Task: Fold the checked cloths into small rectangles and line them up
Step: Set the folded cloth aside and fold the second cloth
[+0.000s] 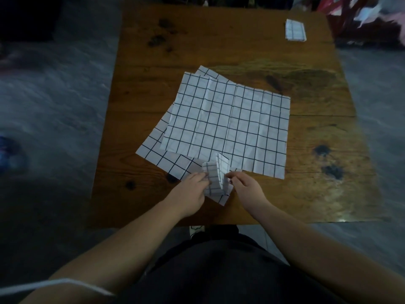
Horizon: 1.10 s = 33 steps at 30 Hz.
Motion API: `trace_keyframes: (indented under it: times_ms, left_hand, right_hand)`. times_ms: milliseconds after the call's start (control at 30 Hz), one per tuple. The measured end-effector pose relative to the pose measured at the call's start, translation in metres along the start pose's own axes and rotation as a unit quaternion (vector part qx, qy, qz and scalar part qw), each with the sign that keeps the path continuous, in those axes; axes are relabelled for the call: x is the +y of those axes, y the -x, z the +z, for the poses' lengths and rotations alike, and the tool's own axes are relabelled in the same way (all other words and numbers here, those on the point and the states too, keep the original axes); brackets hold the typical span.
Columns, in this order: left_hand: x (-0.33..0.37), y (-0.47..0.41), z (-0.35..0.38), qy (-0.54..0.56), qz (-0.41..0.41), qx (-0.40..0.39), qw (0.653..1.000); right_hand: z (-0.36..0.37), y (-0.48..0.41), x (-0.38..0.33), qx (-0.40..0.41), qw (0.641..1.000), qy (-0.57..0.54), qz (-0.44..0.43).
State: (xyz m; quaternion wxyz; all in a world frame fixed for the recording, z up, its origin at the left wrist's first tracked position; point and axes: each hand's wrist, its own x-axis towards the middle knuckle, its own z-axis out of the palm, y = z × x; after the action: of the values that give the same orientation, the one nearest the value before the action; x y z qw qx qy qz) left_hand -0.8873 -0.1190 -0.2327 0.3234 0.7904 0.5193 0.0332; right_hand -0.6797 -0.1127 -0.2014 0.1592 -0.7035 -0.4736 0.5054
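White checked cloth (215, 178), partly folded, is pinched between the curled fingers of a person's left hand (192, 193) and right hand (248, 189) near the wooden surface's (219, 40) front edge. One finished rectangle (295, 30) lies at the far right corner; at least two flat cloths (230, 123) await folding.

**Looks like a room in a home**

I'm looking down on a worn brown wooden table (306, 128), knotted and stained, standing on a bare mottled grey floor (54, 95). White checked cloths with black grid lines (230, 119) lie spread across it: household linen. Beyond the far right corner there's a blurred heap of red, pink and white fabric or bags (361, 12). The light is dim, and the edges are too smeared to say which room.
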Motion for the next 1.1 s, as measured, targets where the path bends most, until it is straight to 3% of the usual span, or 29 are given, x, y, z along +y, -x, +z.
trace_keyframes:
  times_ms: [167, 300, 400, 633, 767, 933, 1100]
  left_hand:
    - [-0.008, 0.016, -0.006, 0.077, -0.052, -0.001, 0.996]
    - [-0.003, 0.024, -0.004, 0.124, -0.114, -0.002, 0.986]
    - [0.001, 0.027, 0.003, 0.116, -0.097, 0.000, 0.988]
    - [-0.004, 0.028, 0.015, 0.047, -0.068, -0.027, 0.996]
    - [-0.003, 0.028, 0.015, 0.016, -0.056, -0.029, 0.998]
    - [-0.001, 0.028, 0.016, -0.014, -0.052, -0.037, 0.998]
    - [0.002, 0.033, 0.016, 0.025, -0.060, -0.046, 0.997]
  right_hand:
    - [0.005, -0.002, 0.006, -0.040, 0.972, 0.210, -0.102]
    - [0.007, -0.002, 0.010, -0.044, 0.961, 0.250, -0.105]
    - [0.009, -0.002, 0.009, -0.047, 0.960, 0.256, -0.103]
    - [0.014, -0.014, 0.003, 0.046, 0.994, 0.068, 0.070]
    - [0.014, -0.021, -0.001, 0.032, 0.990, 0.012, 0.136]
    - [0.022, -0.025, -0.004, 0.015, 0.988, -0.037, 0.152]
    - [0.025, -0.019, -0.005, 0.012, 0.989, -0.040, 0.139]
